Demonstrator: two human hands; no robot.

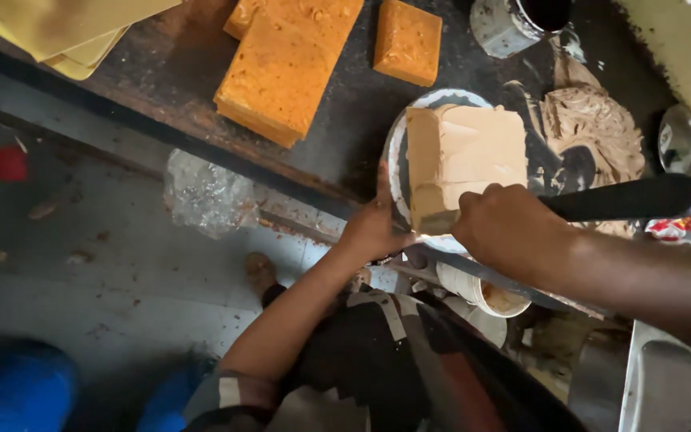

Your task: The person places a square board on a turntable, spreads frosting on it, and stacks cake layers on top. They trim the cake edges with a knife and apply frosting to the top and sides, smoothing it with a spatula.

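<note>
left hand gripping plate rim | right hand closed on spatula | blade at cake near side, handle pointing right

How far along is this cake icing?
Done: the top of the square cake on the white round board is already covered in tan icing. In hand: the right hand works a blade along its near side while the left hand steadies the board. Left: two orange sponge slabs lie bare.

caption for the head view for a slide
Left hand steadies the round board; right hand smooths the frosted cake.
</note>
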